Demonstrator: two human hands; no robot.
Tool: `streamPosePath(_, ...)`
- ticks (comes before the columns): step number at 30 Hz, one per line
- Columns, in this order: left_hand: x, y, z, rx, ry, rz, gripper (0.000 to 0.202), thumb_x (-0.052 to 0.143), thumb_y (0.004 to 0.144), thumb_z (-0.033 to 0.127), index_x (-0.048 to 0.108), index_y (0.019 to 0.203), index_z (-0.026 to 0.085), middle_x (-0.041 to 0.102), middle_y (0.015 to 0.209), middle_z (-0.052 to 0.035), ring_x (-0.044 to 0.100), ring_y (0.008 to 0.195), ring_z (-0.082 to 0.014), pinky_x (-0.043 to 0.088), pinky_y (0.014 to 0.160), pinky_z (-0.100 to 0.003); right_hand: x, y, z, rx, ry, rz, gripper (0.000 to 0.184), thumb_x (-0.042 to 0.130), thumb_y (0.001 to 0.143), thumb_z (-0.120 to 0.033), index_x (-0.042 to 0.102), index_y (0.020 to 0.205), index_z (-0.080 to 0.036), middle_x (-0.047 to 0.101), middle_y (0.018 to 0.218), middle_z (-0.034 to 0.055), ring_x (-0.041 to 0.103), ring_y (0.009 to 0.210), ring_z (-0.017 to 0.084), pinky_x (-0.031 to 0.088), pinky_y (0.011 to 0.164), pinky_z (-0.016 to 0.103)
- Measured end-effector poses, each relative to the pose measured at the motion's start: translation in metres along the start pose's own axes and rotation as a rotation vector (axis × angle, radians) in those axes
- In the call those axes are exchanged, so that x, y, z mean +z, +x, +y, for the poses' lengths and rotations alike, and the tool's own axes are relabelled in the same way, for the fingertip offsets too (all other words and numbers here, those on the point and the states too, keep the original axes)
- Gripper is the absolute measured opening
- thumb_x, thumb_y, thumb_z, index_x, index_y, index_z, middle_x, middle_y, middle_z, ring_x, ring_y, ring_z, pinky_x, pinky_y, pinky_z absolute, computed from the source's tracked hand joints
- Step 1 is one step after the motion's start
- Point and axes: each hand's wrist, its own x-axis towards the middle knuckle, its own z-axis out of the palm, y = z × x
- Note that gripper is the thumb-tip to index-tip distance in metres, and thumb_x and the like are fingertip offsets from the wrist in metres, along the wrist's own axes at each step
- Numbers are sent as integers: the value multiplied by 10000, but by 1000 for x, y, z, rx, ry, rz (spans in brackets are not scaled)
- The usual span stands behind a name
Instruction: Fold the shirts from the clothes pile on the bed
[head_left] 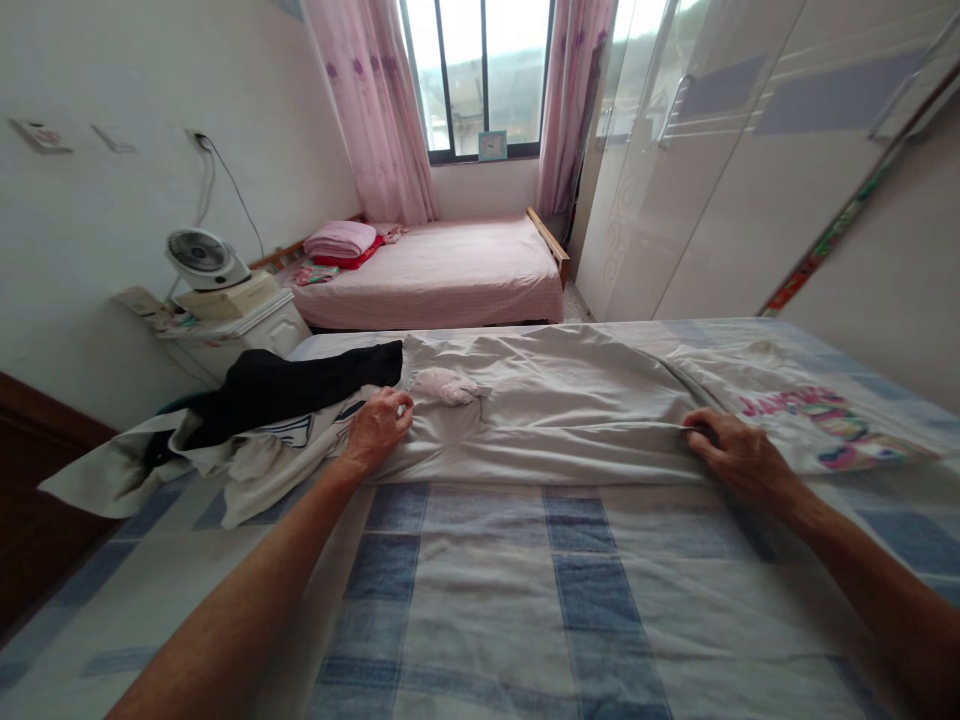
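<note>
A light grey garment (570, 400) lies stretched flat and wrinkled across the bed in front of me; its exact kind is unclear. My left hand (379, 425) is closed at its left end, fingers pinched on the fabric. At the opposite end, my right hand (724, 445) grips the edge between thumb and fingers, pulling a crease taut between both hands. On the garment, close to my left hand, sits a small bunched pink cloth (446, 385). A black garment (300, 390) and crumpled whitish clothes (262, 455) lie to the left. Right of the grey garment is a white printed T-shirt (810, 410).
Blue-and-white checked bedding (487, 600) covers the near bed. Beyond it stands a second bed with a pink sheet (465, 265) and folded bedding (341, 240). A fan (202, 255) is on a white cabinet (262, 325) at left; a tall white wardrobe (697, 190) lines the right.
</note>
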Motion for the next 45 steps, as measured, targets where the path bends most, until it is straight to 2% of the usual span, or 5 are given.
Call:
streamPosePath(6, 0, 11, 7, -1, 87, -106, 399, 488, 835, 315, 600, 1179, 146, 647, 1100, -114, 586, 1030, -227, 425, 905, -295, 8, 2, 5, -56, -46, -21, 338, 457, 783, -416, 640, 963, -196, 682, 985, 84, 611, 932, 257, 430, 838, 379)
streamPosePath(14, 2, 26, 8, -179, 150, -199, 294, 479, 819, 383, 682, 892, 184, 689, 917, -83, 630, 861, -236, 440, 716, -286, 3, 0, 9, -79, -108, -42, 312, 425, 824, -358, 651, 940, -178, 683, 971, 96, 616, 925, 241, 437, 825, 366)
streamPosePath(30, -10, 18, 10, -172, 34, 353, 207, 350, 913, 235, 542, 957, 171, 618, 865, -67, 594, 803, -192, 379, 673, -264, -12, 25, 8, -253, -245, 195, 399, 328, 906, -377, 643, 954, -136, 696, 899, 146, 628, 844, 267, 440, 812, 394)
streamPosePath(34, -4, 31, 14, -227, 75, 306, 251, 340, 921, 277, 546, 1016, 169, 608, 972, -102, 603, 847, -221, 409, 678, -286, -13, 49, -1, -129, -243, 165, 359, 353, 906, -354, 628, 1009, -148, 673, 979, 141, 598, 945, 274, 422, 829, 393)
streamPosePath(45, -17, -54, -20, 508, 54, -10, 389, 464, 875, 367, 549, 1238, 258, 514, 1352, -63, 466, 1238, -248, 340, 1059, -403, -22, -21, 11, -486, -252, 38, 351, 507, 854, -328, 561, 1168, -182, 591, 1219, 116, 467, 1210, 251, 311, 1017, 401)
